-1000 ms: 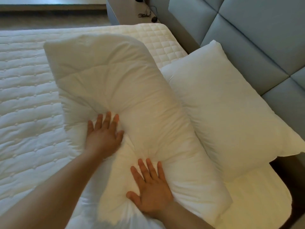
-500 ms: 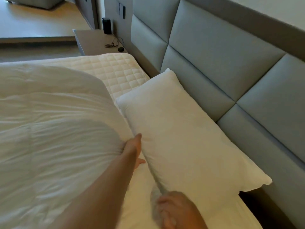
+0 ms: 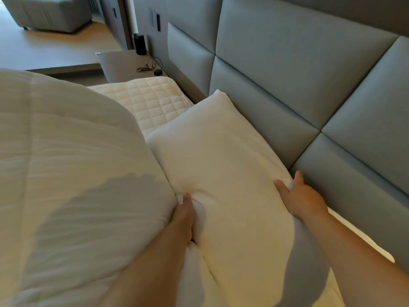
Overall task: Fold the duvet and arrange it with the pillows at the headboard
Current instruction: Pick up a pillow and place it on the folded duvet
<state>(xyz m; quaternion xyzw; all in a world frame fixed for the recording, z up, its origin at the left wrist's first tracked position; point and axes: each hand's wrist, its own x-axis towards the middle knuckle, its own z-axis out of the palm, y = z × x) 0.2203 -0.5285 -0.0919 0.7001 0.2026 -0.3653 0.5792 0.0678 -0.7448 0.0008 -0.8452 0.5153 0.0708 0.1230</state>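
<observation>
Here the white pillow (image 3: 221,173) is lying on the bed with its long right edge touching the grey padded headboard (image 3: 298,89). The left hand (image 3: 182,220) is pressing into the left edge of the pillow, in the seam where the pillow is meeting the duvet (image 3: 66,173); the thumb is lying on top and the fingers are tucked out of sight, so how far they are curled cannot be told. The right hand (image 3: 301,198) is resting partly open on the right edge of the pillow, beside the headboard, with the thumb on the pillow's top and the fingers going down behind its edge. The duvet is sitting bunched and bulky at the left, touching the pillow along its side. The quilted mattress (image 3: 150,100) is showing beyond both. A nightstand (image 3: 124,65) is standing past the mattress corner, carrying a black cable (image 3: 148,66)
</observation>
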